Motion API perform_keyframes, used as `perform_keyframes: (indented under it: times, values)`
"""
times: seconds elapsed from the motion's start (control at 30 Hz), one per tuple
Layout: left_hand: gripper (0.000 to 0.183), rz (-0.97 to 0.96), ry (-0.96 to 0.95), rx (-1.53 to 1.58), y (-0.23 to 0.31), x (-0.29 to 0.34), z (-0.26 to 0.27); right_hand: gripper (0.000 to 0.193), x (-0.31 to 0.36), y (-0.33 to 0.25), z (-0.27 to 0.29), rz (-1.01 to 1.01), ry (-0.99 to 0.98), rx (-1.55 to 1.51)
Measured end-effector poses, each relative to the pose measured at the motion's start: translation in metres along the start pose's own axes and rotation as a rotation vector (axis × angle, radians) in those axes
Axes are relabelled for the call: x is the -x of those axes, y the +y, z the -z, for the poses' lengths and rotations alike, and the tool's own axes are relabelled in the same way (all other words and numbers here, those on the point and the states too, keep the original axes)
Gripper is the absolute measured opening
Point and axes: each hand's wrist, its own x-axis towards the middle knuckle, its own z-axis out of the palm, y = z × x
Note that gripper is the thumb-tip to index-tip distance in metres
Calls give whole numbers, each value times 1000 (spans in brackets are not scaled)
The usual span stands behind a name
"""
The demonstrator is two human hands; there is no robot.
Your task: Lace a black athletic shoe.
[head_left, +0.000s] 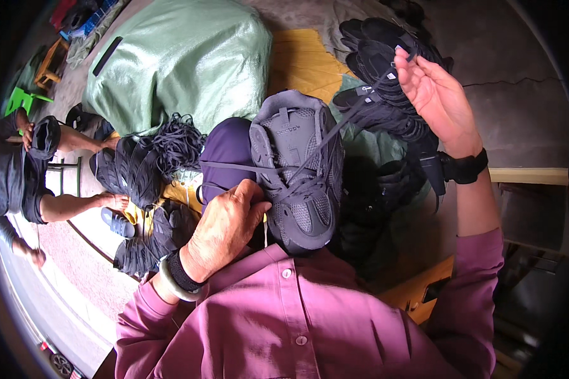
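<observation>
- The mauve shirt [246, 341] fills the lower view, its bottom cut off by the frame.
- A pale green woven sack [183, 63] bulges at the upper left; the top edge crops it.
- A co-worker [19, 183] sits at the far left, bent by the lens, head not visible; one hand holds a dark thing hard to make out.
- A pile of black sneakers [376, 63] stands at the upper right, partly behind the right hand; its lower part sinks into shadow.
- More dark sneakers [129, 167] lie at the left, overlapping too much to count.
- The dark grey sneaker [297, 148] is upright in front of the shirt, toe toward the wearer, beside a dark purple trouser knee [231, 142]; its sole is mostly hidden.
- The right hand [436, 98] is raised, fingers mostly extended, pinching the shoelace [327, 138] at the fingertips; the exact grip is unclear.
- The left hand [227, 218] is closed at the sneaker's side; whether it grips lace or shoe, I cannot tell.
- A tangle of dark laces [177, 145] lies against the sack, single strands indistinct.
- A grey-blue slide sandal [117, 222] rests near the co-worker's foot.
</observation>
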Motion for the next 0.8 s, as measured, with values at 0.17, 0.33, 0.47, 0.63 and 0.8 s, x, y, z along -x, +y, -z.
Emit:
perform_keyframes:
  times: [0.17, 0.33, 0.47, 0.63, 0.8]
  values:
    - [16, 305, -192, 380, -8, -4, 9, 20, 3, 11, -11, 144, 233, 275]
    - [12, 480, -125, 638, -21, -1, 23, 22, 1, 12, -14, 176, 268, 387]
    - [9, 436, -127, 673, -29, 2, 28, 23, -3, 4, -5, 142, 237, 373]
    - [13, 72, -18, 314, -29, 0, 26, 21, -3, -27, 27, 203, 270, 421]
    - [17, -13, -12, 65, -22, -3, 34, 22, 19, -125, 76, 362, 606, 544]
